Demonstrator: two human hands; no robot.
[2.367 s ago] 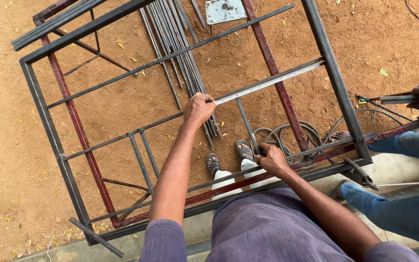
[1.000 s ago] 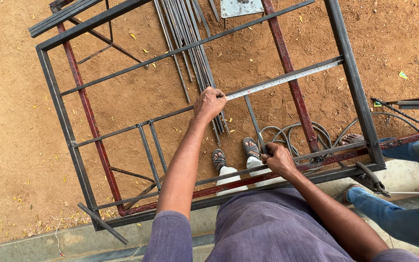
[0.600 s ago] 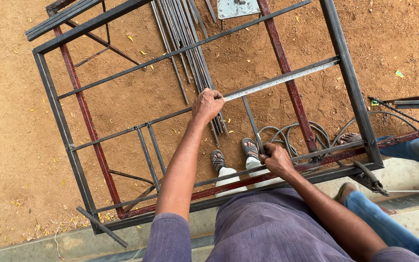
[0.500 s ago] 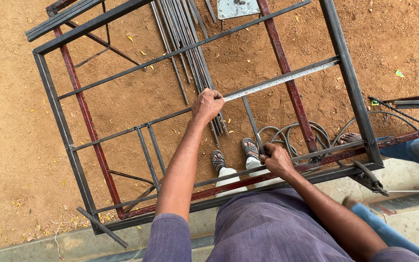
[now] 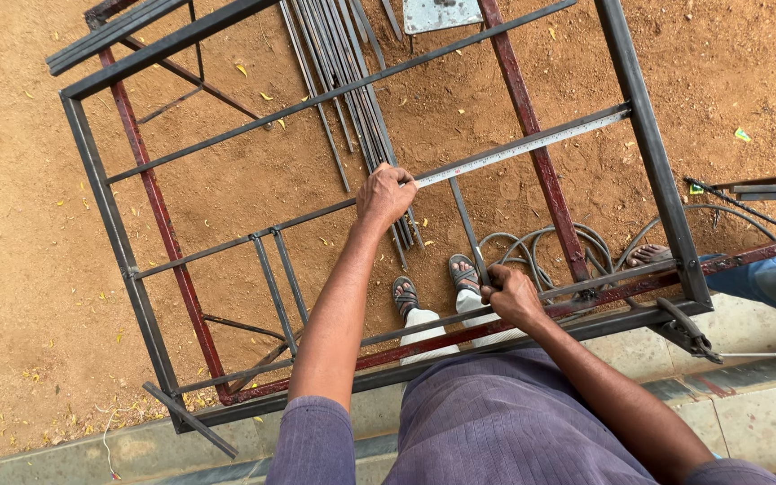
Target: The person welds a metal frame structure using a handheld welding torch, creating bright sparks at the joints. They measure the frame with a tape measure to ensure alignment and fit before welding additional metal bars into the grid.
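Steel measuring tape (image 5: 523, 144), a silver strip, runs from my left hand (image 5: 385, 194) up and right to the dark rectangular metal frame's (image 5: 653, 153) side bar. My left fist is closed over the tape's near end at a thin cross rod (image 5: 226, 241). My right hand (image 5: 512, 295) is closed around a short upright rod (image 5: 462, 220) by the frame's near rail.

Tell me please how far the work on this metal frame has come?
Done: the outer frame stands assembled, with thin cross rods and two short uprights already in it. In hand: the left hand grips a flat steel strip laid across to the right rail, while the right hand steadies a short rod at the near rail. Left: a bundle of loose rods lies unused on the ground.
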